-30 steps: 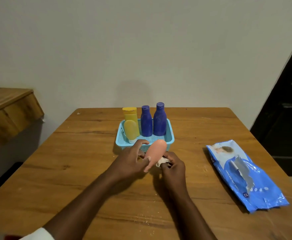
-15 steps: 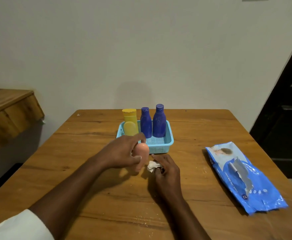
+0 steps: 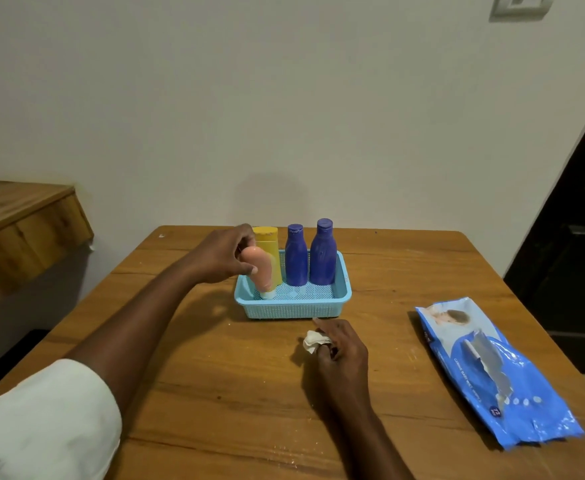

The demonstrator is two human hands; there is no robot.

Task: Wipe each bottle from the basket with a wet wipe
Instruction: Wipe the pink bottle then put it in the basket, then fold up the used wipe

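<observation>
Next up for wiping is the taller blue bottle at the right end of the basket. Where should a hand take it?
Grip the taller blue bottle at its narrow neck below the cap, coming from above. It stands upright; the basket wall hides its base, and the shorter blue bottle crowds its left.

The left hand (image 3: 227,258) grips a peach tube (image 3: 260,270), cap down, in the blue basket (image 3: 292,304) at its 9 o'clock end. At the basket's 6 o'clock, the right hand (image 3: 341,348) pinches a crumpled wipe (image 3: 313,341) on the worktop (image 3: 214,393).
</observation>
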